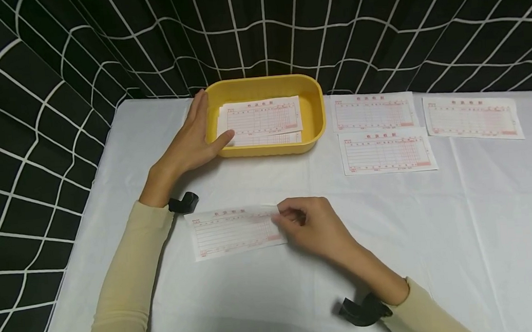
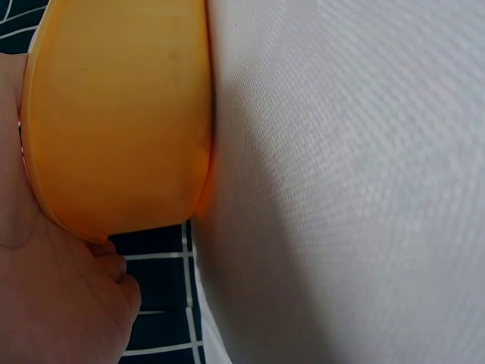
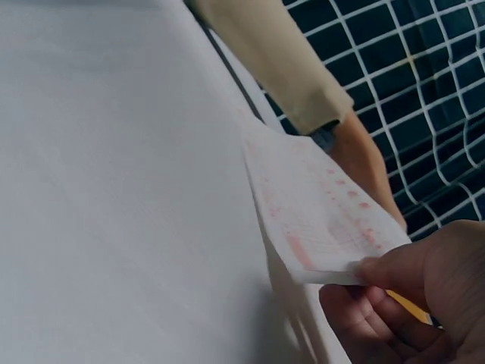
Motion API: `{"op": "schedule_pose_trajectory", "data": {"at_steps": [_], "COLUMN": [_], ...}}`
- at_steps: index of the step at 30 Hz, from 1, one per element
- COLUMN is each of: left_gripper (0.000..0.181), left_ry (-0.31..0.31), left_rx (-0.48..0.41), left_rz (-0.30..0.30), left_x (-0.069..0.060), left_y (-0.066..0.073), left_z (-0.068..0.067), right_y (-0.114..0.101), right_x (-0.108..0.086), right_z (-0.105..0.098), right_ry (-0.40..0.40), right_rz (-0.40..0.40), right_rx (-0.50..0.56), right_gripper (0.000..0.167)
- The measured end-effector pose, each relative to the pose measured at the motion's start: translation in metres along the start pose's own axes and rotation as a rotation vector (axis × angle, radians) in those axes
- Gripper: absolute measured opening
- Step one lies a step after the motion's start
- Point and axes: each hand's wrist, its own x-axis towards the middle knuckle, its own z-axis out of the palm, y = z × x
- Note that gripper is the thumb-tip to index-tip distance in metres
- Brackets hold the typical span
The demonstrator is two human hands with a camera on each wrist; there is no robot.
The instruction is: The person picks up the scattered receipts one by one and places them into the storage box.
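Observation:
My left hand (image 1: 183, 147) grips the left end of a yellow tray (image 1: 265, 150), its thumb over the front rim and its fingers along the outer side. In the left wrist view the hand (image 2: 64, 296) wraps the end of the tray (image 2: 121, 114). Paper slips (image 1: 262, 116) printed in red lie overlapping in the tray. My right hand (image 1: 321, 229) pinches the right edge of another slip (image 1: 233, 232) in front of the tray. The right wrist view shows this slip (image 3: 326, 205) between the thumb and fingers of the hand (image 3: 432, 292), its near edge lifted.
Right of the tray, two printed slips (image 1: 373, 112) (image 1: 387, 152) lie one in front of the other, with a third slip (image 1: 473, 117) farther right. A white cloth (image 1: 393, 260) covers the table. Black fabric with a white grid (image 1: 261, 37) stands behind and to the left.

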Motion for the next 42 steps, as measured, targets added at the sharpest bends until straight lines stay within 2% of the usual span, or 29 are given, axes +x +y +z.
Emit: {"op": "schedule_pose_trajectory", "data": {"at_steps": [11, 21, 26, 31, 42], "left_gripper": [0.109, 0.107, 0.107, 0.107, 0.105], "left_ry": [0.002, 0.003, 0.004, 0.009, 0.008], "left_rx": [-0.015, -0.022, -0.027, -0.043, -0.034], "left_rz": [0.021, 0.026, 0.026, 0.037, 0.04], "left_x": [0.003, 0.002, 0.002, 0.002, 0.001], "left_y": [0.0, -0.001, -0.001, -0.002, -0.003], "left_z": [0.0, -0.001, 0.0, 0.001, 0.001], "right_y": [0.002, 0.004, -0.001, -0.004, -0.006], "right_x": [0.006, 0.013, 0.018, 0.025, 0.059], "right_z": [-0.028, -0.054, -0.071, -0.089, -0.128], "right_ry": [-0.004, 0.029, 0.07, 0.125, 0.254], "right_rz": [0.072, 0.08, 0.121, 0.115, 0.124], "right_rx": [0.03, 0.04, 0.044, 0.05, 0.126], "right_gripper": [0.006, 0.004, 0.008, 0.012, 0.021]}}
